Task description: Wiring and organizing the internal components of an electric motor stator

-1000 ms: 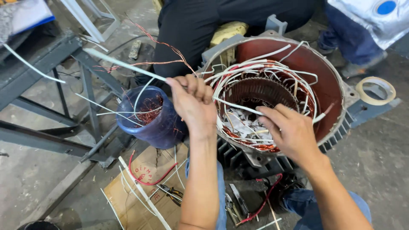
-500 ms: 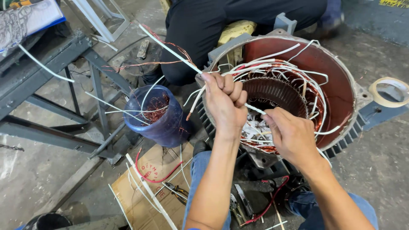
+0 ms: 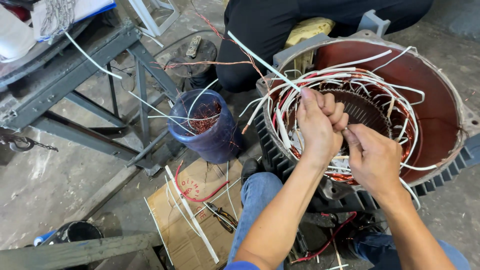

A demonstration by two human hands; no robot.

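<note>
motor stator (image 3: 440,115) – round, red-brown inside, ribbed grey shell | white sleeved wires (image 3: 370,77) looped around copper | left hand (image 3: 320,125) grip fisted on wire | right hand (image 3: 372,157) – pinching wire

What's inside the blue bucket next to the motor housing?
The blue bucket holds a tangle of copper wire scraps with white sleeve strips sticking out over its rim. Its bottom is hidden beneath them.

A flattened brown cardboard box (image 3: 192,220), bearing red print, is lying at lower centre-left, beneath white strips and pliers.
</note>
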